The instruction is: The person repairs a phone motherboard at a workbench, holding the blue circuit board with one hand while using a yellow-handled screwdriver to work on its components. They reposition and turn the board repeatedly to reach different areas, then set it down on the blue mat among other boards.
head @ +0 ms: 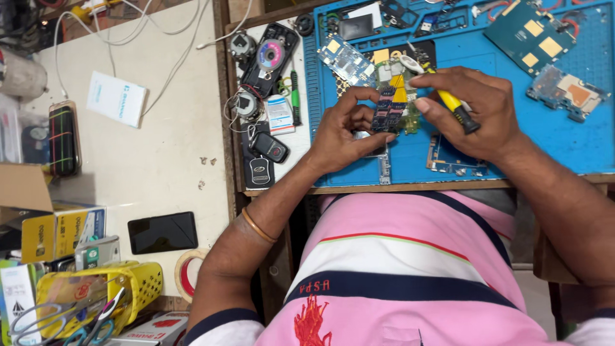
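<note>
Blue mat (564, 144) covered bench. Left hand (343, 131) above mat's left part, fingers pinching small dark circuit board (388, 110). Right hand (471, 112) just beside board, closed around yellow screwdriver (448, 101). 2 more boards (533, 33) lay at mat's far right. Car key (269, 147) left of mat.

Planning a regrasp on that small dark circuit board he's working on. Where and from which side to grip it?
By its two long side edges, coming from the left. The circuit board is a narrow strip standing lengthwise above the blue mat; the left hand already pinches it so, fingertips at its edge. The right hand, holding the yellow screwdriver, occupies the right side.
</note>
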